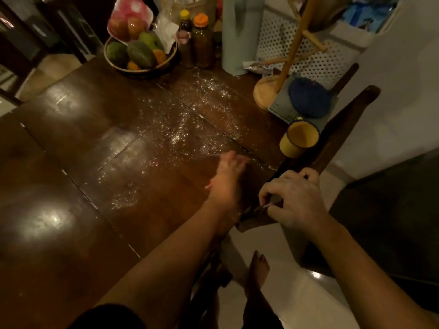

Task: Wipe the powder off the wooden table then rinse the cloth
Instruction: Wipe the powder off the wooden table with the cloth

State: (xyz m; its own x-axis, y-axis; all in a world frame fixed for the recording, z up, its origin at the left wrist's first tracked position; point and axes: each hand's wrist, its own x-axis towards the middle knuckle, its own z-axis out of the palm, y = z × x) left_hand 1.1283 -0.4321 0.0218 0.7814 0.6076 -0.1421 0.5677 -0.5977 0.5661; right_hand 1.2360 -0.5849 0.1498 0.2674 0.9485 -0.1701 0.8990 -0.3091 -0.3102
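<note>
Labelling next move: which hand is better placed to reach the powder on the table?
Probably left. The left hand lies on the table beside the powder; the right hand grips the chair.

table [71, 143]: dark glossy wood | mug [298, 138]: yellow, perhaps enamel

With the powder [190, 124] as dial centre, the wooden table [71, 162] lies open from 6 round through 9 to 10 o'clock. The far edge is crowded: a fruit bowl [140, 55] at 11, bottles [202, 41] at 12, a tall pale cylinder [240, 36] at 1 and a wooden stand [264, 90] at 2 with a blue bundle [308, 96] just beside it (what the bundle is cannot be told). A yellow mug [299, 138] stands at 3 by the table edge, and at 4 to 5 the chair back [337, 129], gripped by the right hand [294, 200], closes that side.
</note>
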